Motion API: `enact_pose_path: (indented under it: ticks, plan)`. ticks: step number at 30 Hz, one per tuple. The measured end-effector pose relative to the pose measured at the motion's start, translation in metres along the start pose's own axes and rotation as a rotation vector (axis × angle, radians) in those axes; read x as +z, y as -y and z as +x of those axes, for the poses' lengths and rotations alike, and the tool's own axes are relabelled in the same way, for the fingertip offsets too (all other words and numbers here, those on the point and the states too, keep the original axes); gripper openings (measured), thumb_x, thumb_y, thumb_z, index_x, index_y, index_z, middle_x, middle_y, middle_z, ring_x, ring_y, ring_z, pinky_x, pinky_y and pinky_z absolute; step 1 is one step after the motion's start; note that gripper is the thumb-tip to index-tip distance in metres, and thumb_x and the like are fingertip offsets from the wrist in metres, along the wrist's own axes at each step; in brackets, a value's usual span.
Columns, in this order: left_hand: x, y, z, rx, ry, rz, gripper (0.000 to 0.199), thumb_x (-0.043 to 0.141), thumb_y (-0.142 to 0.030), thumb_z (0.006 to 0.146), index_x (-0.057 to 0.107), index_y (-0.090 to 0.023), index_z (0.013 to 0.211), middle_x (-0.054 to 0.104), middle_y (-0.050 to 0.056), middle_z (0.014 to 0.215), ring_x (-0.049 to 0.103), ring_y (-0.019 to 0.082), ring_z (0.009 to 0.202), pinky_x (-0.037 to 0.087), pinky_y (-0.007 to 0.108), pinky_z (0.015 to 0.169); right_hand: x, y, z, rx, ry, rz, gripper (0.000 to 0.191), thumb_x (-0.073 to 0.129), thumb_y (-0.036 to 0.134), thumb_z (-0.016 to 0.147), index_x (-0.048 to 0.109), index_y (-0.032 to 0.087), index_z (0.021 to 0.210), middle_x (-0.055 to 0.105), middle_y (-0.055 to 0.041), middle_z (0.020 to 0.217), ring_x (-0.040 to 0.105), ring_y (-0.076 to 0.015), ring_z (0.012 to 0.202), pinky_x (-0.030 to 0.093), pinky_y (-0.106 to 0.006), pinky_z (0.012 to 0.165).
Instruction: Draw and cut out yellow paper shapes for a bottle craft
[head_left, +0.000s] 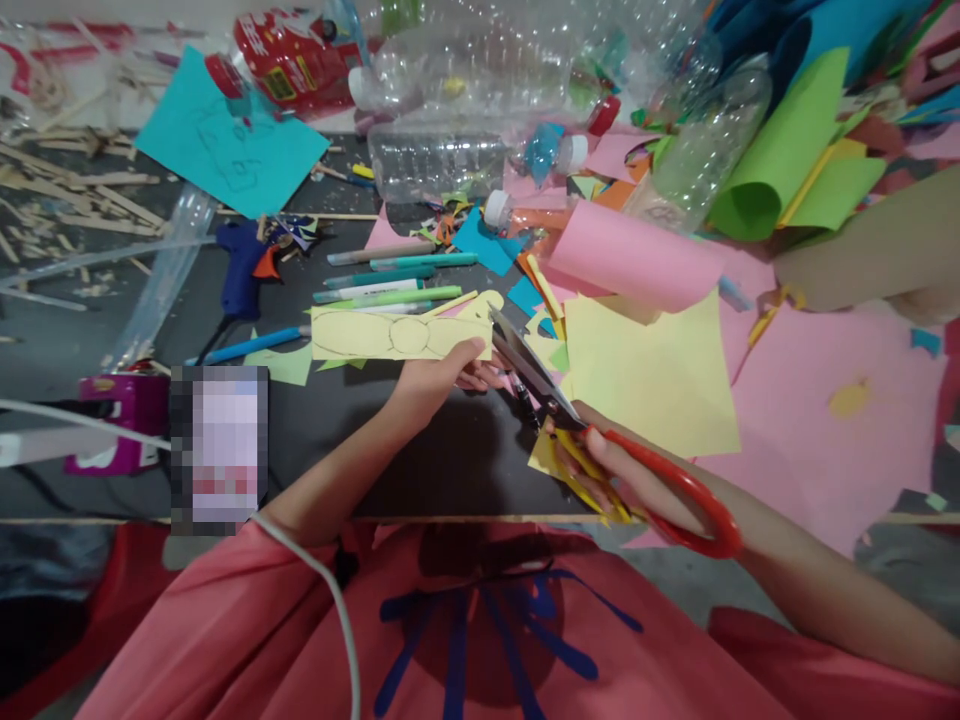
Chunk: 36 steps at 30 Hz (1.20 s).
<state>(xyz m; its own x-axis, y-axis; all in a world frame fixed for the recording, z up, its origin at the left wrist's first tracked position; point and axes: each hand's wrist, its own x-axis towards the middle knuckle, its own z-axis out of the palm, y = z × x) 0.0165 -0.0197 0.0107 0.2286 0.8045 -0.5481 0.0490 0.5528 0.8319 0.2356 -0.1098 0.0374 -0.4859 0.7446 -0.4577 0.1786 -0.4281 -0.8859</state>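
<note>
My left hand (450, 375) pinches the right end of a pale yellow paper strip (367, 334) over the dark table. Pencil outlines of rounded shapes run along the strip. My right hand (607, 465) is wrapped round the red handles of a pair of scissors (671, 480). Their blades point up and left, with the tips beside the strip's right end, close to my left fingers. A curled bit of yellow paper (489, 302) shows just above the tips. Under my right hand lie yellow paper pieces (555, 462).
Markers (405, 282) lie behind the strip, with a blue glue gun (244, 270) and a phone (229, 445) to the left. Yellow (652, 380) and pink sheets (825, 420) cover the right. Plastic bottles (442, 160) fill the back; a cable (330, 580) crosses my left arm.
</note>
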Motion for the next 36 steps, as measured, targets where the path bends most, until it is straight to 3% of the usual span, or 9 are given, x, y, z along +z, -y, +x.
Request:
enact_pose_path:
  ticks: [5,11,16,23,30,36]
  plan:
    - [0.0,0.001,0.001,-0.009,0.024,0.017,0.036,0.054,-0.035,0.082,0.067,-0.015,0.055,0.072,0.007,0.06,0.063,0.013,0.051,0.051,0.021,0.056,0.009,0.005,0.01,0.063,0.038,0.123,0.047,0.034,0.066,0.097,0.049,0.023,0.11,0.043,0.0081,0.059,0.034,-0.0087,0.042,0.034,-0.024,0.044]
    - [-0.001,0.005,0.003,-0.03,0.034,0.017,0.042,0.049,-0.031,0.086,0.066,-0.016,0.05,0.072,0.007,0.059,0.063,0.013,0.052,0.052,0.021,0.057,0.015,0.016,0.019,0.022,0.036,0.084,0.049,0.033,0.069,0.095,0.046,0.023,0.097,0.04,0.0096,0.055,0.034,-0.0095,0.043,0.038,-0.027,0.049]
    - [-0.001,0.006,0.002,-0.018,0.044,0.035,0.043,0.05,-0.032,0.087,0.067,-0.016,0.051,0.072,0.007,0.059,0.065,0.014,0.053,0.051,0.021,0.058,0.017,0.015,0.018,0.022,0.042,0.095,0.047,0.034,0.066,0.097,0.047,0.022,0.107,0.042,0.0097,0.057,0.035,-0.0092,0.042,0.036,-0.027,0.048]
    - [0.0,0.005,0.001,-0.032,0.063,0.087,0.046,0.046,-0.033,0.089,0.069,-0.016,0.053,0.074,0.007,0.062,0.065,0.013,0.054,0.05,0.021,0.06,0.017,0.015,0.017,0.015,0.018,0.089,0.047,0.036,0.066,0.096,0.048,0.022,0.106,0.042,0.0093,0.057,0.034,-0.0086,0.043,0.033,-0.026,0.046]
    - [-0.002,0.003,0.0,-0.036,0.074,0.08,0.044,0.048,-0.044,0.082,0.072,-0.014,0.061,0.074,0.007,0.064,0.066,0.015,0.059,0.052,0.023,0.065,0.017,0.013,0.018,0.026,0.019,0.077,0.047,0.035,0.067,0.096,0.048,0.022,0.104,0.039,0.009,0.056,0.032,-0.0087,0.043,0.029,-0.024,0.041]
    - [-0.002,-0.002,0.0,-0.036,0.058,0.028,0.038,0.05,-0.046,0.071,0.064,-0.015,0.053,0.07,0.008,0.057,0.064,0.016,0.057,0.053,0.026,0.064,0.019,0.014,0.017,0.035,0.022,0.123,0.043,0.038,0.066,0.096,0.045,0.024,0.101,0.037,0.0098,0.054,0.027,-0.0083,0.043,0.024,-0.023,0.04]
